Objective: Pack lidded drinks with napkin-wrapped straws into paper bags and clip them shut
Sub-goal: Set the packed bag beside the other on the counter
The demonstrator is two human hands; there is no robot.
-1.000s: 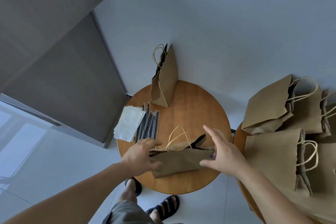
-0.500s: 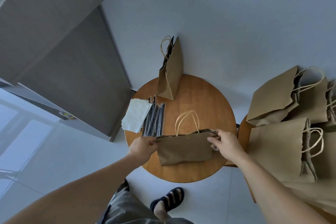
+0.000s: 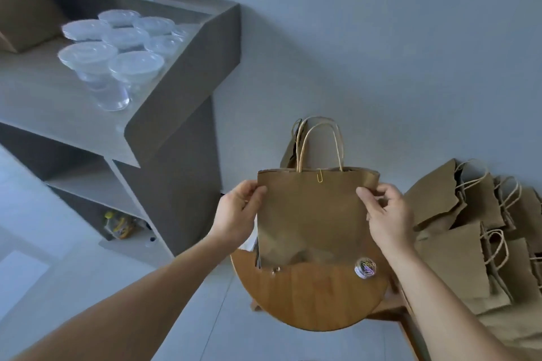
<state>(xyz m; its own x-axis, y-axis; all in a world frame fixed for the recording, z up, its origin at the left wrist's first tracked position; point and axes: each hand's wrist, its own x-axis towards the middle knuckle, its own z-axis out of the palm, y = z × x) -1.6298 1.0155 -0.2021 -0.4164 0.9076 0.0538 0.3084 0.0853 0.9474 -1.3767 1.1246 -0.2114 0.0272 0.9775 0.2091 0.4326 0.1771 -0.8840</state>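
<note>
A brown paper bag (image 3: 313,214) with twine handles hangs upright above the round wooden table (image 3: 316,299). My left hand (image 3: 236,211) grips its left edge and my right hand (image 3: 384,211) grips its right edge near the top. A yellow paper clip (image 3: 320,176) sits on the bag's closed top rim. Several clear lidded cups (image 3: 117,47) stand on the grey shelf top (image 3: 44,91) at the upper left. A small round tub of coloured clips (image 3: 365,267) lies on the table below the bag. The straws and napkins are hidden behind the bag.
Another paper bag (image 3: 290,149) stands behind the held one, against the wall. Several flat paper bags (image 3: 469,237) are piled on a second table at the right. The grey shelf unit has open compartments, one holding a yellow-capped item (image 3: 117,224).
Both hands have lifted the bag off the table and hold it upright in the air. My view has swung up and left, bringing the shelf with cups into sight.
</note>
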